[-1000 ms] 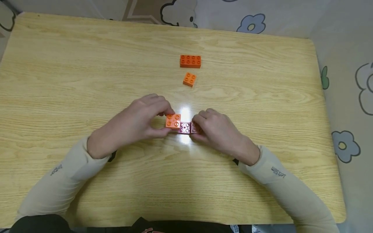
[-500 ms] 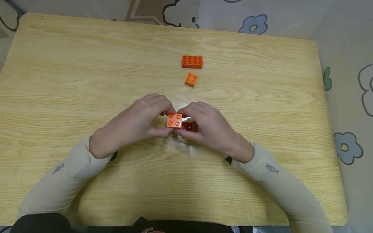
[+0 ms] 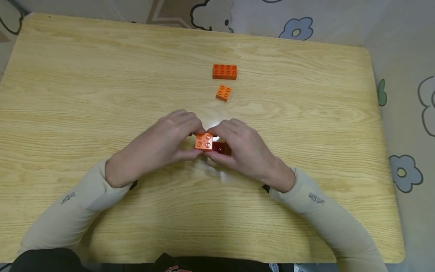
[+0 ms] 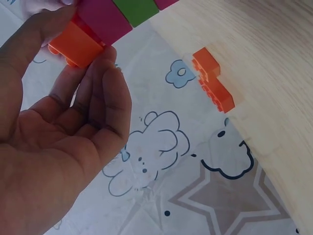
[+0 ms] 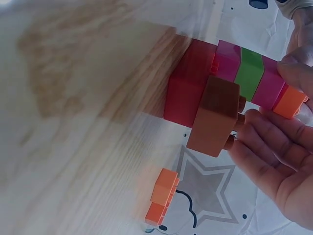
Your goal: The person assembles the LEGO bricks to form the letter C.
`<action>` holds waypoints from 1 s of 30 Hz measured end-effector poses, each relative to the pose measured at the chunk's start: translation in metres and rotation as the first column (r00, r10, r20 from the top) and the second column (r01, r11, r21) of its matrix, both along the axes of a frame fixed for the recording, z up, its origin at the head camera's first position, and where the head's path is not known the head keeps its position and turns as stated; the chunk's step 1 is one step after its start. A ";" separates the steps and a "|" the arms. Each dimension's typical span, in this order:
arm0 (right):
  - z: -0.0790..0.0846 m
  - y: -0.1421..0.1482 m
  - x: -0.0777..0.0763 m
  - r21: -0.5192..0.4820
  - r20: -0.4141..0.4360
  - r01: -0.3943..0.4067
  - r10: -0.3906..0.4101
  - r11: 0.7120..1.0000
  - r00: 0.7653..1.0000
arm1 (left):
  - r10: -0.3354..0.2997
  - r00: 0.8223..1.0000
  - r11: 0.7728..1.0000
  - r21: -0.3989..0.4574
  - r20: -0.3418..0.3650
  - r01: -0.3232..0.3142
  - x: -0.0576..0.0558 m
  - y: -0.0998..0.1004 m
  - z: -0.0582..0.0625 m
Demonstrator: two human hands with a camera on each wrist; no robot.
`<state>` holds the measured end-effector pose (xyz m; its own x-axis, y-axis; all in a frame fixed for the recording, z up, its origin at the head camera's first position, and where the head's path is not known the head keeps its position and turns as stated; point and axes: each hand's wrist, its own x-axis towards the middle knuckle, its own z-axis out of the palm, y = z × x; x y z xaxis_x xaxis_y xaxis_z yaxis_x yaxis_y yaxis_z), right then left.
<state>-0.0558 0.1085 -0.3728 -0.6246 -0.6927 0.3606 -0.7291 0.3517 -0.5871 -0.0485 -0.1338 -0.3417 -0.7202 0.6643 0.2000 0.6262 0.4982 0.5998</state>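
In the head view, my left hand (image 3: 159, 139) pinches an orange toy brick (image 3: 204, 141) between thumb and fingers. That brick tops a column of magenta (image 5: 267, 83), green (image 5: 249, 73) and magenta bricks, which rises from a long red brick (image 5: 188, 88). A brown brick (image 5: 215, 117) stands beside the column on the red one, its studs facing up. My right hand (image 3: 249, 147) reaches over from the other side and grips the column's upper end, its thumb and fingertips right at the orange brick. The hands hide most of the column in the head view.
Farther back on the wooden table (image 3: 102, 75) lie a long orange-red brick (image 3: 224, 71) and a small orange brick (image 3: 223, 93), both studs up. Patterned cloth (image 3: 326, 22) surrounds the table's far and right edges.
My right hand has shifted left, from the right end of the assembly to the orange-topped column beside my left hand. Over the last half second both hands have hardly moved.
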 end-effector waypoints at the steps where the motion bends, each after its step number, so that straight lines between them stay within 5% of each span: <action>1: 0.000 0.000 0.000 -0.004 0.009 0.004 -0.004 1.000 1.000 | 0.003 1.000 1.000 -0.001 0.005 -0.003 0.000 0.001 0.000; 7: 0.001 0.000 0.001 -0.038 0.054 0.007 -0.005 0.999 0.999 | 0.011 1.000 1.000 -0.015 0.024 -0.010 0.000 0.002 0.002; 30: 0.008 -0.002 -0.004 0.067 -0.008 -0.032 0.032 0.997 0.999 | 0.047 0.998 0.999 -0.025 0.039 -0.046 0.000 0.003 0.004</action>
